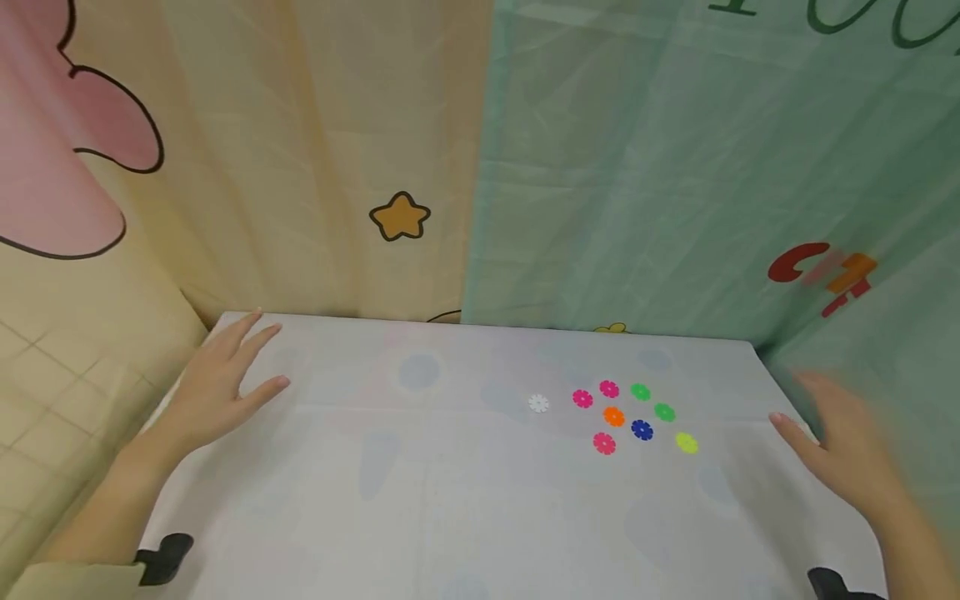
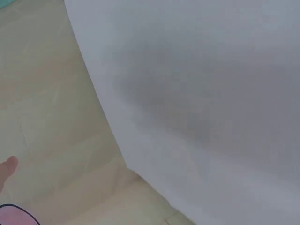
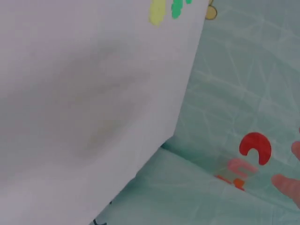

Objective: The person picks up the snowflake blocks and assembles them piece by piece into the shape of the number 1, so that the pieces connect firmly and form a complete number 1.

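My left hand (image 1: 217, 387) hovers over the table's left side, fingers spread and holding nothing. At the right edge my right hand (image 1: 855, 442) is raised, its fingers blurred, with nothing in its grasp. Between them, nearer the right hand, flat flower-shaped discs lie scattered: a white disc (image 1: 538, 403), several pink ones (image 1: 582, 398), an orange disc (image 1: 613, 416), a dark blue disc (image 1: 642, 430), two green ones (image 1: 664, 412) and a yellow disc (image 1: 687, 442). In the right wrist view the yellow disc (image 3: 157, 11) shows at the top edge, with fingertips (image 3: 286, 185) at the right.
A white cloth with faint grey spots covers the table (image 1: 420, 517). Behind it hangs a curtain (image 1: 300, 167), cream on the left and green (image 1: 675, 183) on the right. Black straps (image 1: 167, 558) circle both wrists.
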{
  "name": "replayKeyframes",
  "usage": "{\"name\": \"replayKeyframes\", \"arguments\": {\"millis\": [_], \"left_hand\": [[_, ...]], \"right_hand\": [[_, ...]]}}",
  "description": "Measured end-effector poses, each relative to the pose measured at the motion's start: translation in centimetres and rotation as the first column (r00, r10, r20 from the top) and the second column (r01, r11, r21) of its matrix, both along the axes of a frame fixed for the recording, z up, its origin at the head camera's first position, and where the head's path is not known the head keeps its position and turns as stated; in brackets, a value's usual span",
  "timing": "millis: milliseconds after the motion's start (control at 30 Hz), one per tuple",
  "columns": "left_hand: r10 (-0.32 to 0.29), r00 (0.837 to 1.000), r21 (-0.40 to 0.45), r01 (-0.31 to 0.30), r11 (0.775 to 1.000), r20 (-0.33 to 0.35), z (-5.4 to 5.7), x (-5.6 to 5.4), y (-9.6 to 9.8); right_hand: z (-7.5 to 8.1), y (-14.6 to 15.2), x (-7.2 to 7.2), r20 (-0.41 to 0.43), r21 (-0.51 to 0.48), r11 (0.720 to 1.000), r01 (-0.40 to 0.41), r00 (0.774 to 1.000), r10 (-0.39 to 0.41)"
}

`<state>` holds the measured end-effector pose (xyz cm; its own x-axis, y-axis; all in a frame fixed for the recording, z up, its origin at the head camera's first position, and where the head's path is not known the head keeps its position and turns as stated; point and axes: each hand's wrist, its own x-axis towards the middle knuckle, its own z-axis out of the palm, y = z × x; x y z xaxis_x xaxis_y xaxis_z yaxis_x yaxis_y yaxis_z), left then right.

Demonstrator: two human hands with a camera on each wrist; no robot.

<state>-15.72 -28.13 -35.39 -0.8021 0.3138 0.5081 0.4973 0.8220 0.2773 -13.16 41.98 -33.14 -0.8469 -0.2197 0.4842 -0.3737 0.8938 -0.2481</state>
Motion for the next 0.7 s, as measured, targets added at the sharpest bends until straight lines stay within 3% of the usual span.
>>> {"name": "replayKeyframes", "arguments": {"millis": [133, 300, 400, 533, 700], "left_hand": [[-0.05, 0.994, 0.072, 0.044, 0.996, 0.094, -0.9, -1.1, 2.8], [-0.108, 0.962, 0.14, 0.075, 0.987, 0.25, -2.1, -2.1, 6.7], [-0.151, 0.931, 0.176, 0.097, 0.98, 0.332, -2.7, -2.8, 9.2], [-0.244, 0.875, 0.266, 0.139, 0.954, 0.417, -2.9, -3.7, 12.4], [-0.369, 0.796, 0.381, 0.189, 0.905, 0.48, -3.0, -4.6, 15.8]], "right_hand": [[-0.9, -2.1, 0.1, 0.067, -0.092, 0.996, 0.004, 0.998, 0.002], [-2.2, -4.9, -0.2, 0.189, -0.16, 0.985, 0.067, 0.981, -0.036], [-3.3, -6.4, -0.7, 0.283, -0.213, 0.974, 0.08, 0.959, -0.016], [-4.3, -8.2, -1.5, 0.427, -0.296, 0.949, 0.112, 0.904, 0.026], [-5.3, -9.9, -2.5, 0.524, -0.449, 0.883, 0.134, 0.84, 0.139]]}}
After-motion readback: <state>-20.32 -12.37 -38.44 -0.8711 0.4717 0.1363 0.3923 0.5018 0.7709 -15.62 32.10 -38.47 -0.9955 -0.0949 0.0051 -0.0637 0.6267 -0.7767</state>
